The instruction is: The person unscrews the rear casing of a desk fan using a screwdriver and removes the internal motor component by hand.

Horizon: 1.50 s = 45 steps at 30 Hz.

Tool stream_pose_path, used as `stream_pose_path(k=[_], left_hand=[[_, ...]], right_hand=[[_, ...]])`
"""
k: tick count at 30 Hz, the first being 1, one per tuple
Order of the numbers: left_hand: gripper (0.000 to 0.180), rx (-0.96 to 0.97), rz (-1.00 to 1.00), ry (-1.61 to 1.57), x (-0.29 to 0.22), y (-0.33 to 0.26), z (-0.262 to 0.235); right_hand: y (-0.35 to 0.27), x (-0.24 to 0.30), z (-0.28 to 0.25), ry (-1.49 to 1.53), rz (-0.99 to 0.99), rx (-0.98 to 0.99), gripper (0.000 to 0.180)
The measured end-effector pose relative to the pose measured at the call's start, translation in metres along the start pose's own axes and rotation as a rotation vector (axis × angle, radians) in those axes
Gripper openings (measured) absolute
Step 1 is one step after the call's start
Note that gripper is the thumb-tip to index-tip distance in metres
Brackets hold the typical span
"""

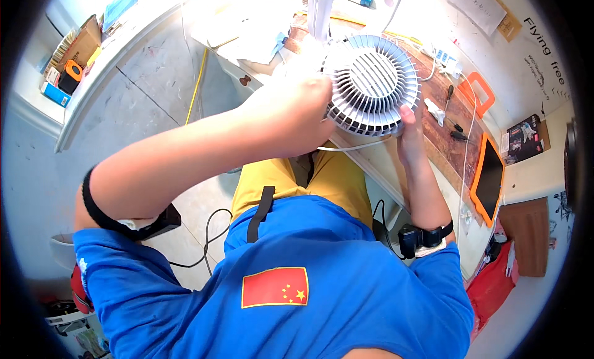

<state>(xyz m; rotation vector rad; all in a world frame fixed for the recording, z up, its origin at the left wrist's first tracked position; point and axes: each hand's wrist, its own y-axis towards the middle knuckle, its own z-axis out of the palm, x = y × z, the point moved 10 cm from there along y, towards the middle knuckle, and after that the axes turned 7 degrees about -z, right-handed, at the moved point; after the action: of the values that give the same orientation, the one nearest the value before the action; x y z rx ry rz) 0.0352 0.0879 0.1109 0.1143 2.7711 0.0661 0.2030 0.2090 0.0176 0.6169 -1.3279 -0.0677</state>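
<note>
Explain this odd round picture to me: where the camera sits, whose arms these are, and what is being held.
The single picture comes from a wide fisheye camera worn on a person's head, looking down, so straight edges bend near the rim. The two bare forearms belong to that person, who wears a blue shirt and yellow trousers. The left hand and right hand grip a round white fan from either side, above the edge of a wooden table. A white cable hangs below the fan. On the table lie screwdrivers, a dark tablet in an orange case and a white power strip.
</note>
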Motion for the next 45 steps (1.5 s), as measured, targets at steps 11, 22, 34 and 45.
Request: stream_pose_path(k=[11, 22, 34, 45], left_hand=[[0.029, -0.17, 0.063, 0.22, -0.003, -0.011, -0.017], [0.007, -0.049, 0.517, 0.455, -0.043, -0.014, 0.002], [0.021, 0.044, 0.095, 0.117, -0.002, 0.005, -0.007], [0.022, 0.28, 0.007, 0.395, 0.003, 0.016, 0.014]], right_hand=[[-0.003, -0.017, -0.003, 0.041, 0.073, -0.01, 0.078], [-0.003, -0.014, -0.006, -0.034, 0.102, 0.027, 0.093], [-0.001, 0.007, 0.006, -0.031, 0.015, -0.002, 0.085], [-0.002, 0.016, 0.011, -0.063, -0.023, 0.034, 0.09]])
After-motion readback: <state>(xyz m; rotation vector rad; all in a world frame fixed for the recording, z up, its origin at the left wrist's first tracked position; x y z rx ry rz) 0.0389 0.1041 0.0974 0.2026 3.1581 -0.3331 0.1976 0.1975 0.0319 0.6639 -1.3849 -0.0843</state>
